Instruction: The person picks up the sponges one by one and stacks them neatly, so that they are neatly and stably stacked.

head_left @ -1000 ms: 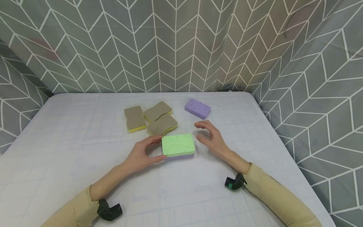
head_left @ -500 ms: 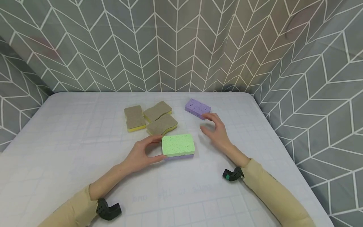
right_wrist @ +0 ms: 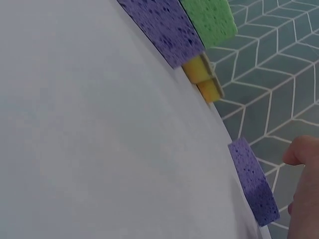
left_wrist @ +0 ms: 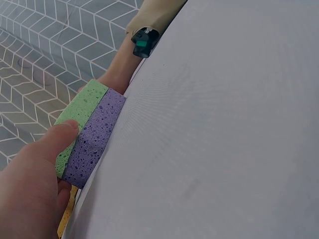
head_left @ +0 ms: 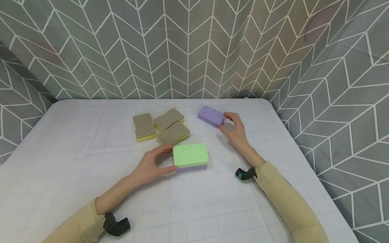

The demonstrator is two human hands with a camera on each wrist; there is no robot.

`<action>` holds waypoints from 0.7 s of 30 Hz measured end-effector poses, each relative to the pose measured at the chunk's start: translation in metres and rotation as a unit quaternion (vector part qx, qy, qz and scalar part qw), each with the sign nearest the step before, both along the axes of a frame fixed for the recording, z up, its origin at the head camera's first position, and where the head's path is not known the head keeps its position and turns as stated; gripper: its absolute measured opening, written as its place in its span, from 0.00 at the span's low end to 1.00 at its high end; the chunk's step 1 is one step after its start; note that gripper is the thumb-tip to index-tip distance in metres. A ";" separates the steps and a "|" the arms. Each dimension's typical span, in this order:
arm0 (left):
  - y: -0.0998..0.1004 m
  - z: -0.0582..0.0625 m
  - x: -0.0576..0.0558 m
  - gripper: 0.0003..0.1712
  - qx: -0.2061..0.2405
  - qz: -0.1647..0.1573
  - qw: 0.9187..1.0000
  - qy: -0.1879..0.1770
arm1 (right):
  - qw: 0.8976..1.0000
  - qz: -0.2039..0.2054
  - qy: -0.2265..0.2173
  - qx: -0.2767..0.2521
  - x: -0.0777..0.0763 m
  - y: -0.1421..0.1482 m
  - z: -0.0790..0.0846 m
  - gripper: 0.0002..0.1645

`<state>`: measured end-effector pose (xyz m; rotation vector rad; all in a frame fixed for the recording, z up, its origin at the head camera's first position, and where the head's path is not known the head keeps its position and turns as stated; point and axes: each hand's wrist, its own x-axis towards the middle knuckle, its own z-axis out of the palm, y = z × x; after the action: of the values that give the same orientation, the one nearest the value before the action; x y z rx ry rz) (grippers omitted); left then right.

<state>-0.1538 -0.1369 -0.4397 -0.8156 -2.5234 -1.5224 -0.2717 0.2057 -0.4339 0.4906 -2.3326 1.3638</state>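
A light green sponge lies on a purple sponge of about the same size, making a two-layer stack on the table. My left hand grips the stack's left end, its thumb on the green layer at the near side and its fingers at the far side. Farther back and to the right is another purple sponge, lying at a slant. The curved fingers and thumb of my right hand are spread at that sponge's right end; a gap shows between thumb and sponge in the right wrist view.
Behind the stack lie three wavy-sided scrub sponges with grey-brown tops and yellow undersides: one at left, one at back and one in front. A white cloth covers the table. Patterned curtains hang at the back and sides.
My right hand has moved forward and slightly right, from beside the stack to the right end of the far purple sponge. My left hand and the stack have stayed in place.
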 end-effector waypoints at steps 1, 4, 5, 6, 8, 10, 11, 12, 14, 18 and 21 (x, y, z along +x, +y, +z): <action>0.000 0.000 0.000 0.39 0.000 0.000 1.000 0.000 | 1.000 -0.004 -0.005 0.003 -0.002 0.001 0.000 0.30; 0.000 -0.001 0.000 0.39 0.000 0.001 1.000 0.001 | 0.999 -0.018 -0.025 0.012 -0.007 0.003 0.001 0.32; 0.000 -0.001 0.000 0.39 0.001 0.001 1.000 0.001 | 0.999 -0.022 -0.034 0.017 -0.008 0.004 0.001 0.33; 0.000 -0.001 0.000 0.39 0.002 0.001 1.000 0.001 | 0.999 -0.027 -0.042 0.021 -0.010 0.005 0.002 0.34; 0.000 0.000 0.000 0.39 0.003 0.001 1.000 0.001 | 0.997 -0.033 -0.062 0.029 -0.012 0.005 0.003 0.36; 0.000 0.001 0.000 0.39 0.005 0.000 1.000 0.000 | 0.995 -0.038 -0.081 0.040 -0.014 0.005 0.003 0.38; 0.000 0.001 0.000 0.39 0.005 -0.001 1.000 -0.001 | 0.994 -0.040 -0.090 0.045 -0.014 0.005 0.004 0.39; 0.000 0.001 0.000 0.39 0.006 -0.001 1.000 -0.002 | 0.993 -0.042 -0.098 0.050 -0.015 0.005 0.004 0.39; 0.001 0.002 0.000 0.39 0.007 -0.002 1.000 -0.004 | 0.991 -0.044 -0.110 0.063 -0.016 0.004 0.004 0.40; 0.000 0.001 0.000 0.39 0.004 -0.001 1.000 -0.005 | 0.987 -0.050 -0.126 0.084 -0.016 0.004 0.004 0.43; 0.000 0.000 0.000 0.39 0.001 0.000 1.000 -0.009 | 0.984 -0.052 -0.139 0.094 -0.016 0.002 0.004 0.45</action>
<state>-0.1539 -0.1369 -0.4392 -0.8049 -2.5332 -1.5387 -0.2878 0.2080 -0.4298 0.2376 -2.6884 1.2376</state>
